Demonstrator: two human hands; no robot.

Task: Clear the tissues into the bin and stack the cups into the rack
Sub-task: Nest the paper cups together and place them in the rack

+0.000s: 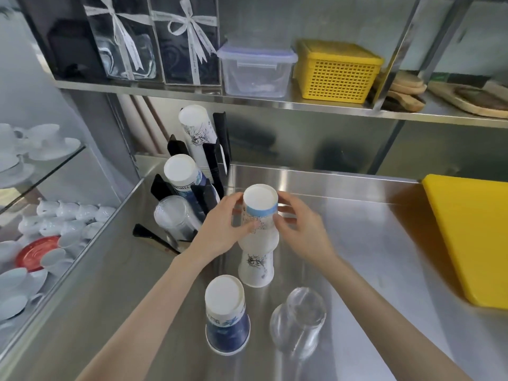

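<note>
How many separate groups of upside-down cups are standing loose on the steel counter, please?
3: the white stack between both hands, the blue-and-white stack nearer, and the clear plastic stack to its right. Cups per stack cannot be told.

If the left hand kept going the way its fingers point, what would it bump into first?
The left hand points right and slightly away, and it already touches the upside-down white cup stack. Beyond that is the right hand, though depth is hard to judge.
</note>
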